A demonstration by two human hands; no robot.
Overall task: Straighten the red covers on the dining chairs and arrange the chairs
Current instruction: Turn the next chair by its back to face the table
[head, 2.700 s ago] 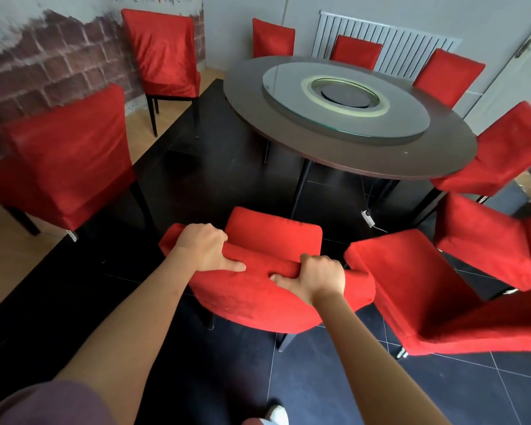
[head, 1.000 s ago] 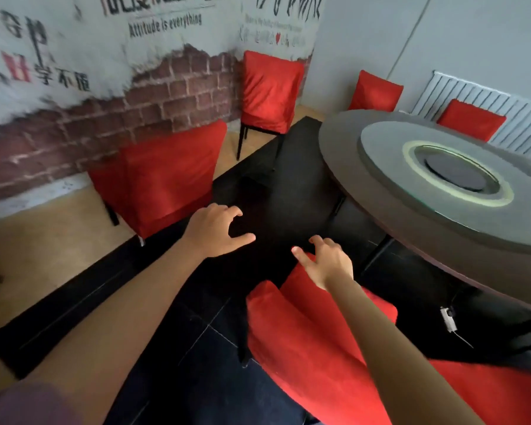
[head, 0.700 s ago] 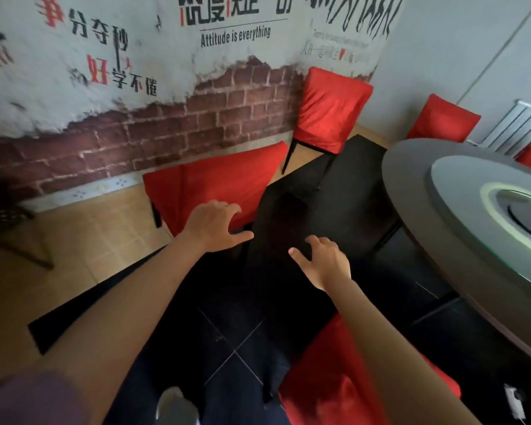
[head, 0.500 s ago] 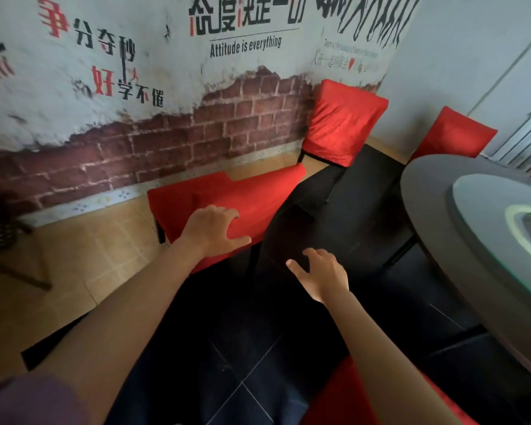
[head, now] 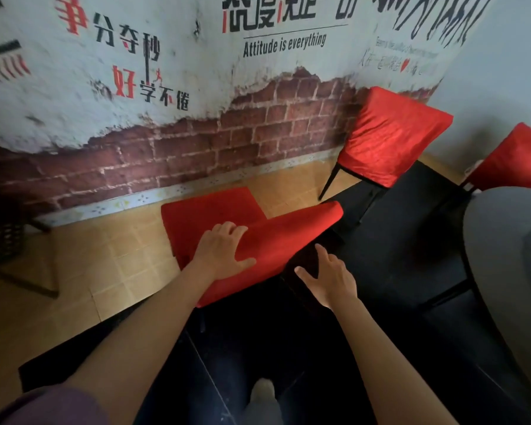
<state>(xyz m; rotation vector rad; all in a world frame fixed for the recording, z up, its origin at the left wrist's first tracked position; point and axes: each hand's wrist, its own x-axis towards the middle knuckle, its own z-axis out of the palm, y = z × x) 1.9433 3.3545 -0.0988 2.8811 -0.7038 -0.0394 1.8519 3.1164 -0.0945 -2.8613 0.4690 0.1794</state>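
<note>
Near centre, by the wall: a chair in a red cover (head: 276,237) stands with its back towards the viewer, seat towards the brick-pattern wall (head: 172,154).
Left arm: bare forearm reaches forward from the near left, over the dark floor (head: 396,271) to the chair.
Left hand (head: 224,253): lies palm down on the top of the chair back, fingers straight and slightly spread, thumb pointing right; it rests on the red cover and clamps nothing.
Right arm: bare forearm extends from the near right, roughly parallel to the left one.
Right hand (head: 328,277): hovers just right of the chair back's near edge, over the dark floor, fingers apart and relaxed, thumb out to the left, holding nothing; whether it touches the cover cannot be told.
Second covered chair (head: 393,136): far right, against the wall, well apart from both hands.
Third covered chair (head: 515,161): at the right edge, partly cut off, beside the desk (head: 503,256).
Desk: round and grey, on the right, only its left rim in view.
Floor on the left: tan tiles (head: 105,271) between the wall and the dark floor.
Near bottom: a light shoe (head: 264,391), blurred.
</note>
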